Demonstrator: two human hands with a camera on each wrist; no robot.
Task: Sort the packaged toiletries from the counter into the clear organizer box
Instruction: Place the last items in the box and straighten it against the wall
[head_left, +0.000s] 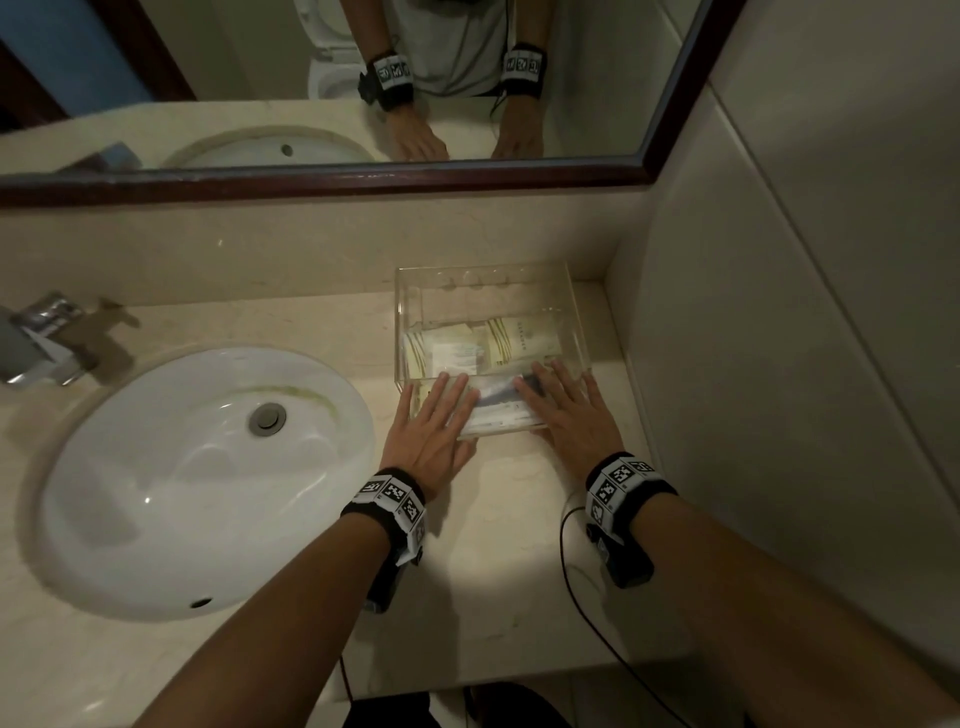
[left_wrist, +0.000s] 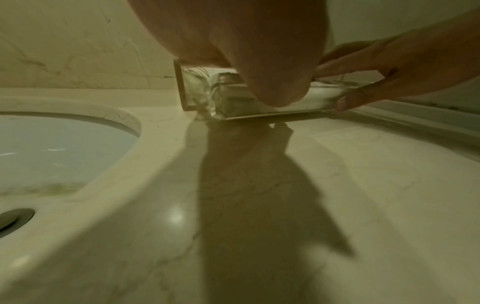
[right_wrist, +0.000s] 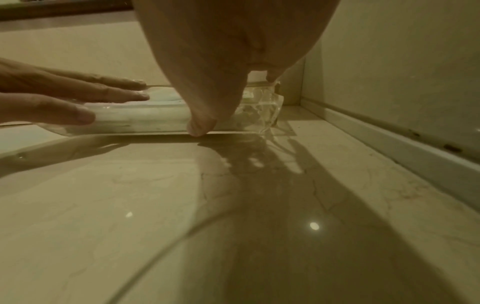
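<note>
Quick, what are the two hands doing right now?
Left hand: open, fingers straight, resting on the near wall of the clear organizer box.
Right hand: open, fingers straight on the same wall.

beige marble counter (head_left: 493, 571) carries the clear organizer box (head_left: 571, 312) beside the sink (head_left: 156, 493).

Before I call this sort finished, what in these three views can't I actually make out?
- Packets' print: too small and dim in the head view of the clear organizer box.
- Packets at the box's near edge: covered by the left hand and right hand.
- Packet count: they overlap; both wrist views are blocked by the palms.
- Faucet: cut off by the left edge.
</note>
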